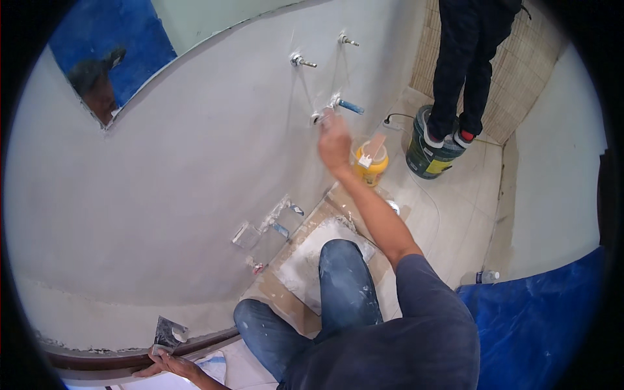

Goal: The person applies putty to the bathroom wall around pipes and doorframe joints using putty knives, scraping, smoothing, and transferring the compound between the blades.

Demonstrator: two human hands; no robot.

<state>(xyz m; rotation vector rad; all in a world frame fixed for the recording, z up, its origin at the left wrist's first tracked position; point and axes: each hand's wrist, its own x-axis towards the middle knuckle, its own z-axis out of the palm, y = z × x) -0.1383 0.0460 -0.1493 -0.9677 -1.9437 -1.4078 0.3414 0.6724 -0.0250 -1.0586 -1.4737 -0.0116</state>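
My left hand, low on the left, grips a putty knife with a dab of white filler on its blade. The blade stands close to the wall above a dark brown ledge. My right arm stretches forward to the grey wall. There my right hand is closed, with its fingertips beside a hole in the wall just below a blue pipe plug. Anything between those fingers is too small to make out. White filler surrounds the plug.
Two metal valve stems stick out of the wall. A yellow tub stands below my right forearm. Filler-smeared cardboard lies by my knees. A person in dark trousers stands on a green bucket. A blue sheet is at right.
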